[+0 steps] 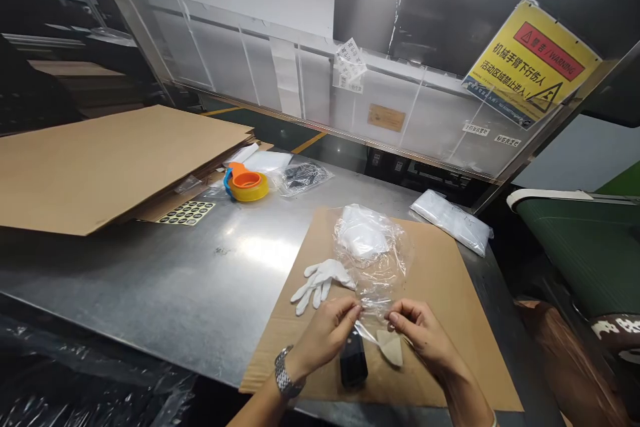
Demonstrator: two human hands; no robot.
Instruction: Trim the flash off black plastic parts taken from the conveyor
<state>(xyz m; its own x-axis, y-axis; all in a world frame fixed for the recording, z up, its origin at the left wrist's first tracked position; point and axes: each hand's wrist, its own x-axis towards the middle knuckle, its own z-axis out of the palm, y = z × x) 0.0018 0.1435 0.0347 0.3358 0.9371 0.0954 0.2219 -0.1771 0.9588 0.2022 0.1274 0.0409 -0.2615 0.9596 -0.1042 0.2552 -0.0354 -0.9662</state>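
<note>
Between my hands, the near edge of a clear plastic bag [373, 273] is pinched at both sides. My left hand [331, 333], with a metal watch on the wrist, grips its left corner; my right hand [423, 333] grips the right one. White folded material [361, 232] lies inside the bag's far part. A white glove [323, 280] rests just left of the bag. Below my fingers lie a black phone-like object [353, 360] and a small beige piece [391, 348], whose kind I cannot make out. All this lies on a cardboard sheet [440, 267].
On the metal table [240, 280] sit an orange and yellow tape dispenser [247, 187], a sheet of round black stickers [187, 213] and a bag of dark items [303, 177]. Stacked cardboard [115, 167] fills the left. White plastic packs [453, 221] lie at right, near a green conveyor belt [585, 247].
</note>
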